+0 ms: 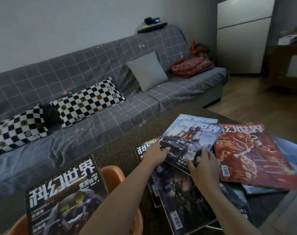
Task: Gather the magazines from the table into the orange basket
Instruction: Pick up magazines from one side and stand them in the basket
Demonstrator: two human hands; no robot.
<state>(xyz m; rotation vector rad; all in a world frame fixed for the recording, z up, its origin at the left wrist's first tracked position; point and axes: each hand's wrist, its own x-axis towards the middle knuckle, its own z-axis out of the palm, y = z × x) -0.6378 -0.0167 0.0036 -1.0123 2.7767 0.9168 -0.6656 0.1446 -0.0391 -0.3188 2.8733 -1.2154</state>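
Note:
Several magazines lie spread over the dark table (120, 146). A light blue magazine (193, 138) is on top of the pile, and both hands are on it. My left hand (155, 154) grips its left edge, thumb on the cover. My right hand (204, 165) holds its near edge with curled fingers. A red magazine (246, 156) lies to the right, and a dark magazine (181, 192) lies under my forearms. The orange basket (113, 175) stands at the lower left with a dark magazine (64, 195) standing in it.
A grey checked sofa (96, 68) with chequered pillows (86, 100), a grey cushion (147, 73) and folded red blankets (192, 66) runs behind the table. Wooden floor (246, 102) and a white cabinet (244, 34) are to the right.

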